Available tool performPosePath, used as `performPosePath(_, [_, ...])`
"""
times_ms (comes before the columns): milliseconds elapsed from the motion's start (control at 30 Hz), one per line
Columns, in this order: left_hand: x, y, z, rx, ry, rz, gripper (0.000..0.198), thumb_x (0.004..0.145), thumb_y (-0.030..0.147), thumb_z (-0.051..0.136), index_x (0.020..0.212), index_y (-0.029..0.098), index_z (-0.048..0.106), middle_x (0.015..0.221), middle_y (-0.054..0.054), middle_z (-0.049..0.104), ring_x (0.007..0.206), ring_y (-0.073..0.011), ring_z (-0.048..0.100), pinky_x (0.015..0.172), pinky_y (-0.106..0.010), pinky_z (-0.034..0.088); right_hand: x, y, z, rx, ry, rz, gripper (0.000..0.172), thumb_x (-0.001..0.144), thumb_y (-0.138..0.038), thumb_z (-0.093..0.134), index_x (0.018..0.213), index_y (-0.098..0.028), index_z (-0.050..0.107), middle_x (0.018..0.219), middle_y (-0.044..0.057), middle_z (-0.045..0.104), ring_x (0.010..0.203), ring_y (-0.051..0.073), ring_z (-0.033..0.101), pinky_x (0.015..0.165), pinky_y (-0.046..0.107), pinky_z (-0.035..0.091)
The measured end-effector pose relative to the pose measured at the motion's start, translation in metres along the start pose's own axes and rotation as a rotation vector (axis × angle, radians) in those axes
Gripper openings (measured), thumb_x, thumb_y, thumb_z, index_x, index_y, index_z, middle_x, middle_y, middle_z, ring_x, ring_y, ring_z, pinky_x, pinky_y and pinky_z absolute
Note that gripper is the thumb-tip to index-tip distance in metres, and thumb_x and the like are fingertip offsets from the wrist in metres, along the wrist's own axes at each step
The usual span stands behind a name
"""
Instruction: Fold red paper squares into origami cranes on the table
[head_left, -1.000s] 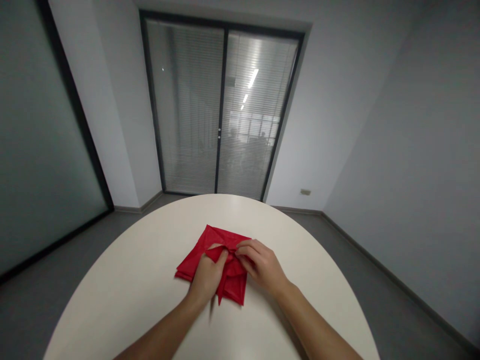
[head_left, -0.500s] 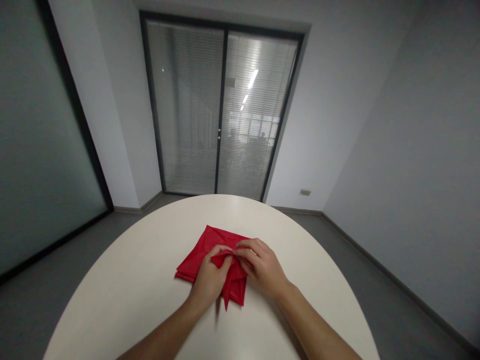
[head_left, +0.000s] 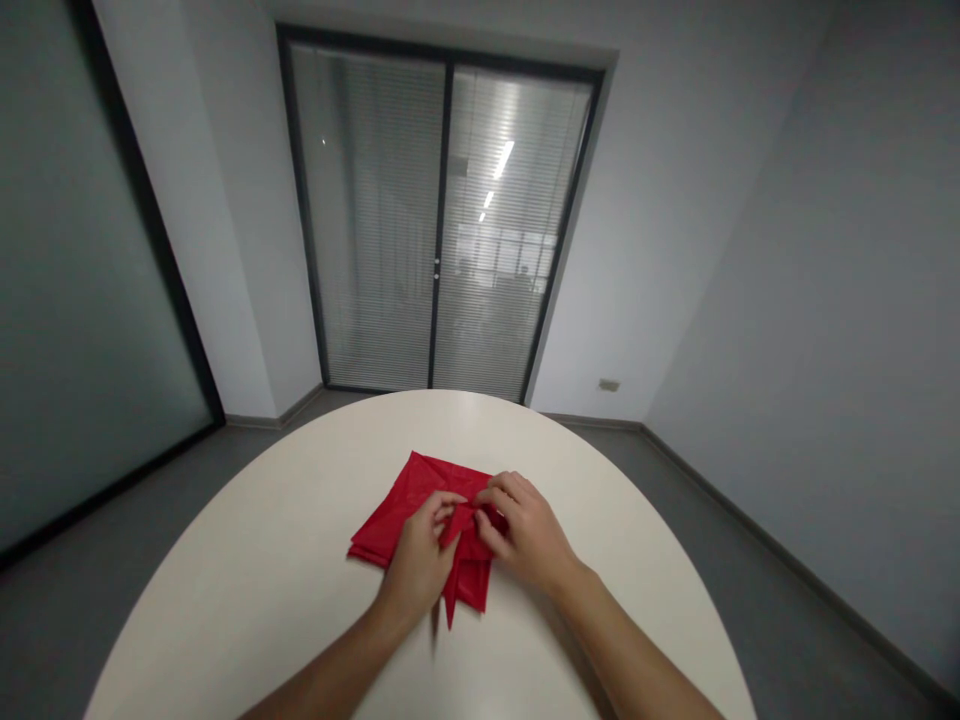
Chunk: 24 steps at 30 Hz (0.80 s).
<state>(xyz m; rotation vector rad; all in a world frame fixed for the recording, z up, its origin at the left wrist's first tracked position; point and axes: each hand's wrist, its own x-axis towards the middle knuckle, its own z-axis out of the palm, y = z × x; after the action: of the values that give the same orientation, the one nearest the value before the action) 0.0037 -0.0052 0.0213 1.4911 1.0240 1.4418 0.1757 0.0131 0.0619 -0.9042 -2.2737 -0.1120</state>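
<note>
A flat, folded piece of thin red cloth [head_left: 394,510] with creases lies in the middle of the table; it may be a bag, I cannot tell. At its centre the material is gathered into a knot-like bunch, and a narrow pointed end [head_left: 451,600] hangs toward me past the near edge. My left hand [head_left: 424,545] is closed on the gathered red strip from the left, thumb and fingers around it. From the right, the fingertips of my right hand [head_left: 521,530] pinch the same bunch. Both hands hide part of the gathers.
The round white table [head_left: 262,580] fills the foreground. Beyond it stand glazed doors [head_left: 367,220] with blinds and a dark frame. White walls rise on either side, with a small socket plate [head_left: 609,385] low on the back wall. A frosted panel [head_left: 90,260] is at the left.
The gathered strip between my hands has shifted and now points down toward my left thumb. My fingers have regripped slightly; the flat red part stays in place.
</note>
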Motion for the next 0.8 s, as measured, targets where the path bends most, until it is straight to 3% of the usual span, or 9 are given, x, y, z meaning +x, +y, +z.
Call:
performPosePath(100, [0.0,0.004,-0.003,0.08,-0.007,-0.021,0.028,0.08,0.014,0.055,0.107,0.02,0.061,0.1,-0.009,0.073,0.094,-0.0218,0.071,0.088,-0.035,0.055,-0.001,0.002,-0.004,-0.008,-0.021,-0.018,0.01,0.095,-0.018,0.051,0.097,-0.02,0.061,0.091,0.007,0.064,0.086,0.022,0.057,0.076,0.035,0.044])
performPosePath(233, [-0.002,0.012,-0.008,0.362,-0.003,0.006,0.031,0.081,0.012,0.055,0.108,0.023,0.062,0.091,-0.005,0.075,0.086,-0.0232,0.071,0.084,-0.036,0.053,-0.004,0.005,-0.008,-0.006,-0.013,-0.086,0.013,0.098,-0.016,0.047,0.102,-0.02,0.059,0.09,0.007,0.07,0.082,0.02,0.062,0.078,0.036,0.044])
performPosePath(467, [-0.006,0.018,-0.012,0.572,-0.042,0.093,0.048,0.073,0.004,0.058,0.114,0.028,0.064,0.099,-0.005,0.074,0.095,-0.0272,0.07,0.084,-0.038,0.051,-0.007,0.008,-0.007,0.071,0.002,-0.016,0.022,0.1,-0.017,0.041,0.114,-0.022,0.058,0.102,0.008,0.073,0.087,0.021,0.069,0.078,0.034,0.051])
performPosePath(633, [-0.003,0.013,-0.012,0.371,-0.037,0.11,0.044,0.07,0.004,0.057,0.109,0.024,0.063,0.105,-0.006,0.072,0.098,-0.0238,0.068,0.089,-0.037,0.052,-0.006,0.006,-0.006,0.166,-0.063,0.121,0.023,0.1,-0.024,0.045,0.121,-0.023,0.056,0.106,0.007,0.072,0.085,0.019,0.069,0.076,0.031,0.053])
performPosePath(800, [0.005,0.01,-0.009,0.062,0.072,0.039,0.029,0.07,0.012,0.057,0.097,0.02,0.062,0.097,-0.006,0.07,0.093,-0.0213,0.068,0.086,-0.034,0.054,-0.006,0.005,-0.005,0.122,-0.117,0.126,0.028,0.09,-0.021,0.06,0.118,-0.022,0.057,0.105,0.007,0.07,0.088,0.021,0.065,0.081,0.033,0.051])
